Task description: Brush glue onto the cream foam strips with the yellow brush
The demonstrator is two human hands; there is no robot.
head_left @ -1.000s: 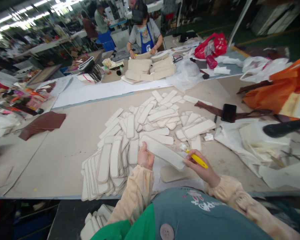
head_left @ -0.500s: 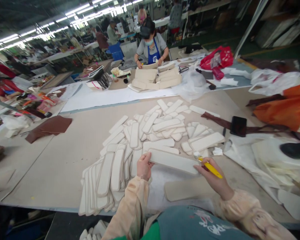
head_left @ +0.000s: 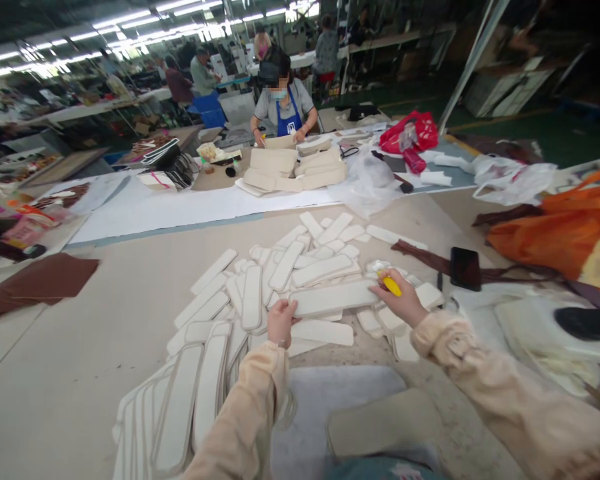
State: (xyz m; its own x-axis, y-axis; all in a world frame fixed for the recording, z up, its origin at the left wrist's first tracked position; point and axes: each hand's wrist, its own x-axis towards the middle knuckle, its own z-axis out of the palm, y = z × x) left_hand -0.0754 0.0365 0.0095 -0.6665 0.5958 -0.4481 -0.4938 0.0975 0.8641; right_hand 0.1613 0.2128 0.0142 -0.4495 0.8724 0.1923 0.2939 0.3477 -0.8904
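Note:
My left hand (head_left: 281, 321) grips the left end of a long cream padded strip (head_left: 333, 298), held level above the heap. My right hand (head_left: 400, 300) is at the strip's right end and is closed round a yellow-handled brush (head_left: 392, 286). Under both hands lies a spread of several similar cream strips (head_left: 285, 267) on the beige table (head_left: 105, 313). A row of overlapping strips (head_left: 180, 400) runs toward me at the lower left. A flat beige piece (head_left: 383, 423) lies near my body.
A black phone-like object (head_left: 464, 268) and brown straps (head_left: 420, 252) lie to the right, with orange fabric (head_left: 555, 233) and white scraps beyond. A brown sheet (head_left: 35, 283) lies far left. Across the table a person in a blue apron (head_left: 283, 110) works at stacked cream pieces (head_left: 295, 167).
Both hands carried the strip forward and away from me, out over the heap. The view tilted, so the table's near edge and my body dropped out of sight.

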